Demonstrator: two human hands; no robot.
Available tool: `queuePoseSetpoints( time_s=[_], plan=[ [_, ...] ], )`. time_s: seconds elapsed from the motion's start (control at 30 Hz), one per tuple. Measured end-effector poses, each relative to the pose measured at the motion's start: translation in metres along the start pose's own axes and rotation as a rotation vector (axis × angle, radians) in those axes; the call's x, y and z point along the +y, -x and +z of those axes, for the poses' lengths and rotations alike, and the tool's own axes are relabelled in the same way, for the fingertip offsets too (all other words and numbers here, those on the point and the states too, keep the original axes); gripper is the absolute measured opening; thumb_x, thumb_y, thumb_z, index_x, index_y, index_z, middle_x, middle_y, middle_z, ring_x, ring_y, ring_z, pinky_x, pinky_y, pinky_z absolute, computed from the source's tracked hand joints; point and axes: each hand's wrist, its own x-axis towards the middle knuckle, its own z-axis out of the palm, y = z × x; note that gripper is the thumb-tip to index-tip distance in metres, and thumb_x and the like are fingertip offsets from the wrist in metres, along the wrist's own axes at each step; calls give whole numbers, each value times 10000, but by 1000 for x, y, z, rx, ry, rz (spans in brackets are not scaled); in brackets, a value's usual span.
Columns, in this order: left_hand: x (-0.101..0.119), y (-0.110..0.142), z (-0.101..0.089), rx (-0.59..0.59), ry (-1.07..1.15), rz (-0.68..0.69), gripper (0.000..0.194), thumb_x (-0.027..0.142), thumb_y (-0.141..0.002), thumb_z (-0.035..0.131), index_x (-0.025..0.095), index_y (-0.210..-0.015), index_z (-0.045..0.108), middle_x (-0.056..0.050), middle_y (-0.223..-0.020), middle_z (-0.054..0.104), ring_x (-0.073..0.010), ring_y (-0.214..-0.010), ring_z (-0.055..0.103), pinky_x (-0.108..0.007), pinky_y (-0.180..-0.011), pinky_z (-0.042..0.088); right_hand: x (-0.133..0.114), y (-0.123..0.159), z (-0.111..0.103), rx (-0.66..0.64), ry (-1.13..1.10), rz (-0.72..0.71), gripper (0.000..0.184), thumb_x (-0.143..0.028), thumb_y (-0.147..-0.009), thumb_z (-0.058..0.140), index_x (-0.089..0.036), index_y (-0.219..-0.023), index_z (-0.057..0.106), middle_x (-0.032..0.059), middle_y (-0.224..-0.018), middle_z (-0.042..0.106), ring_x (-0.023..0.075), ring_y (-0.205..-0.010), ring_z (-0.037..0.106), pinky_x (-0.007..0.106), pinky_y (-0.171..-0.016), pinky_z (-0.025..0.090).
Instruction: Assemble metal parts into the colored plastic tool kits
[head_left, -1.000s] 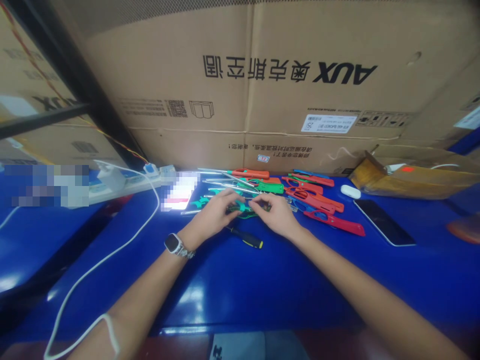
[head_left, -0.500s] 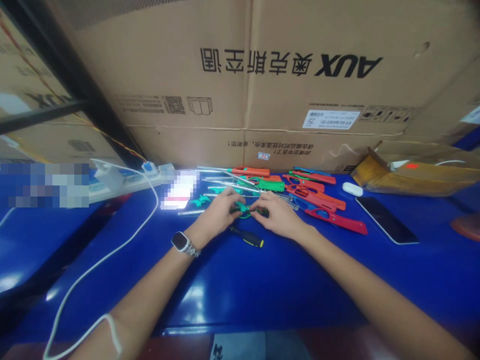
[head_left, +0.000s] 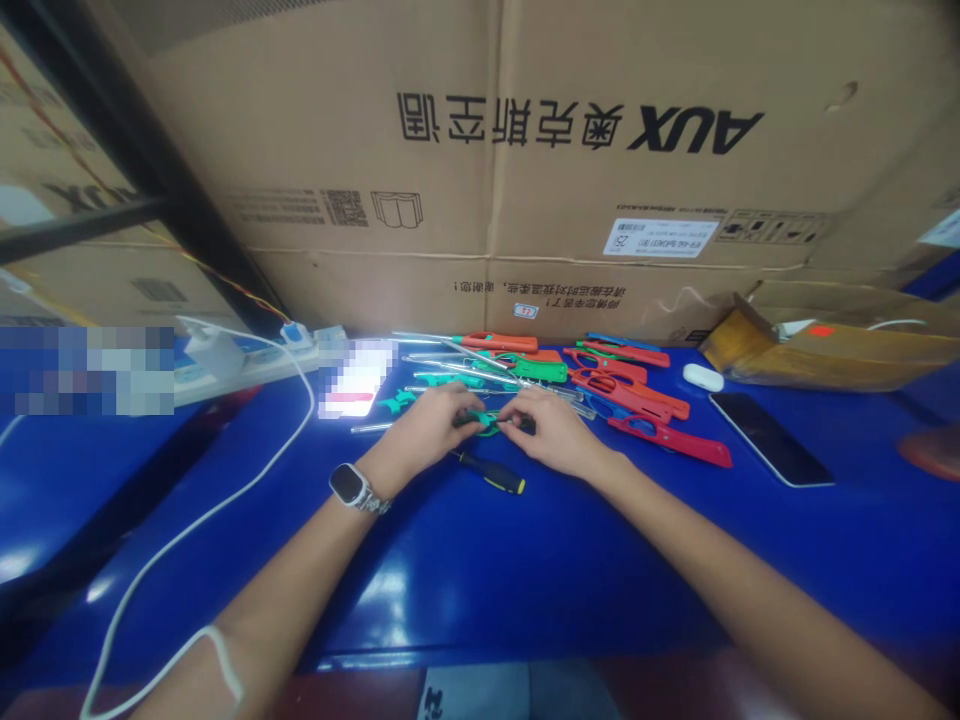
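Observation:
My left hand is closed around a green plastic lighter part, with fingertips and thumb pinching it. Facing it, my right hand pinches at the right end of the same piece; whatever lies under those fingers is hidden. Just below the hands, a screwdriver with a black and yellow handle lies on the blue table. Beyond the fingers are loose metal lighter tubes and green plastic pieces. Long-nosed lighters with red handles and a green handle lie to the right.
A large cardboard box stands behind. On the right are a phone, a white earbud case and an open carton. To the left are a lit screen, a power strip and a white cable.
My left wrist has shifted slightly left and turned a little, while its fingers stay on the green part. My right hand keeps nearly the same pinch. The whole view has drifted slightly.

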Motion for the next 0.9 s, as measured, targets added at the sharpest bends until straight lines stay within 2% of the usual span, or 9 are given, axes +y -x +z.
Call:
queuePoseSetpoints(
  time_s=[0.23,0.37,0.5,0.7,0.9],
  plan=[
    [-2,0,0,-33,30,14,120,186,-888,624,162,-967,711,-43,-866,634,-163,-731,611,-296,-703,480,-4,2,-2,2,-26,9,107,-115,-822,605,-197,-892,612,6,-787,629,173,-791,564,307,-749,432],
    [-4,-1,1,-37,31,43,242,82,-849,592,185,-1024,724,-45,-886,638,-164,-744,609,-296,-724,484,-5,2,-4,-5,-39,14,144,-98,-806,591,-205,-902,581,1,-785,625,173,-783,562,301,-738,424],
    [-6,-2,5,-9,1,101,300,61,-881,522,200,-1038,737,-64,-927,641,-176,-805,612,-308,-775,490,-4,3,-4,-6,-34,10,151,-98,-797,591,-207,-901,572,3,-786,617,177,-786,557,300,-735,422],
    [-9,-4,3,21,-5,78,242,67,-866,569,200,-951,752,-60,-913,688,-190,-826,630,-311,-780,495,-5,3,-2,-4,-4,-1,123,-107,-812,578,-210,-878,569,5,-801,618,176,-787,548,302,-741,417],
    [-18,-9,-4,0,154,-9,120,142,-840,660,186,-901,753,-40,-855,742,-175,-769,657,-286,-740,499,-5,3,-3,-15,4,-22,122,-109,-818,574,-205,-892,576,8,-807,616,179,-796,547,315,-761,417]
  ],
)
